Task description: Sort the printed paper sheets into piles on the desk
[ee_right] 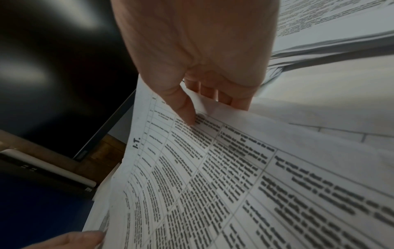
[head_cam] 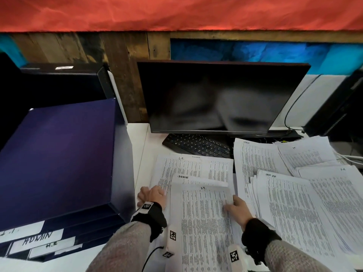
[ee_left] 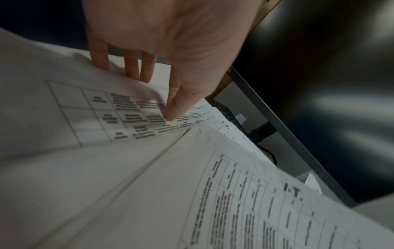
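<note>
At six o'clock on the white desk point(head_cam: 141, 146), the I.T. sheet point(head_cam: 204, 222) was pinched at its right edge by the right hand point(head_cam: 238, 210), thumb on top and fingers beneath. The left hand point(head_cam: 152, 195) pinched the left edge of a sheet beneath it, at nine o'clock of the stack. Such thin paper would probably cling, so two sheets might lift together and an ADMIN page point(head_cam: 193, 178) could ride into the wrong pile. At three o'clock lay loose fanned sheets point(head_cam: 294, 203), likely to slide if brushed. A dark monitor point(head_cam: 220, 97) and keyboard point(head_cam: 196, 144) stood at twelve, blue labelled boxes point(head_cam: 57, 160) at nine, under red cloth point(head_cam: 176, 12).
</note>
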The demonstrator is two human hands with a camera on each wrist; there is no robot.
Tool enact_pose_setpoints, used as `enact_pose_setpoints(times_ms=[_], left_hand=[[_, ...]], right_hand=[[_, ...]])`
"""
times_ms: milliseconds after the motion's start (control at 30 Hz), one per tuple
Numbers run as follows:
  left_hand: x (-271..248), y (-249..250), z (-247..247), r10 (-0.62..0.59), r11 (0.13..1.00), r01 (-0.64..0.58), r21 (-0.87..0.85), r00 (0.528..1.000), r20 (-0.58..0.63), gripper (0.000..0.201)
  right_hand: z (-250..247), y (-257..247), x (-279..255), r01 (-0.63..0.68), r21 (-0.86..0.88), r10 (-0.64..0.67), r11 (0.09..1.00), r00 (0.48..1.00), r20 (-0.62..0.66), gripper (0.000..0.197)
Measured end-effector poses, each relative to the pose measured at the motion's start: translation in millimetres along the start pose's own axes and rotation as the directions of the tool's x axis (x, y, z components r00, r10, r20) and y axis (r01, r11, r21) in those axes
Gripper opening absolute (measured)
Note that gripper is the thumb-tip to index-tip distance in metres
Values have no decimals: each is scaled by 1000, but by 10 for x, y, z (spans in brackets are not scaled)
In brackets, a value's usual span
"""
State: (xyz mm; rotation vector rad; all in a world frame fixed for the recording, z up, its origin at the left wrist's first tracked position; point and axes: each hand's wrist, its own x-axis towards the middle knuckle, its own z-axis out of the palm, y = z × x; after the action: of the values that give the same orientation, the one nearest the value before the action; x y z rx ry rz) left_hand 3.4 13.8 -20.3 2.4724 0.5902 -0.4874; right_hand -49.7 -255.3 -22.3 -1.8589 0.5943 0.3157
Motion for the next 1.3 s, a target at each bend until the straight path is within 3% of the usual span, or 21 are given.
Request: enact_pose_setpoints(times_ms=[100,167,300,400,467,633,700,1033,1167,1300], left_hand=[[-24,-77,64,39,998,-37,59,999,-36,8],[-44,-116,112,67,994,-61,86,996,-65,15],[-27,-100,50,1,999,3,53,997,-82,63],[-1,-80,-15,-24,999,25,31,999,-45,81],[-3,-76,-26,-2,999,5,44,999,-49,76],[-48,-76,-67,166,986,-157,59,965,-201,23],[-79,-62,-122,197,980,-195,29,955,-224,14],[-171,47,-238,301,947,-259,192,921,-246,29],[-277,155,-441,347,926,-377,11,839,-418,44],[-547,372,-759,271,856,-476,-201,745,-609,34]], right_hand=[[39,-27,-2,11,1,-11,1000,1000,3,15],[60,-31,0,10,7,-10,1000,1000,-2,18],[83,-24,-2,4,24,-4,1000,1000,7,19],[77,-24,-20,11,30,-12,999,1000,21,20],[73,-21,-28,11,27,-11,1000,1000,27,20],[55,-4,-40,5,6,-6,1000,1000,23,18],[55,-16,-42,4,-4,-4,1000,1000,22,18],[43,-27,-52,-1,53,-2,999,998,60,23],[9,-16,-68,-17,88,8,996,995,95,17],[-33,-60,-121,-9,181,-6,983,996,84,24]])
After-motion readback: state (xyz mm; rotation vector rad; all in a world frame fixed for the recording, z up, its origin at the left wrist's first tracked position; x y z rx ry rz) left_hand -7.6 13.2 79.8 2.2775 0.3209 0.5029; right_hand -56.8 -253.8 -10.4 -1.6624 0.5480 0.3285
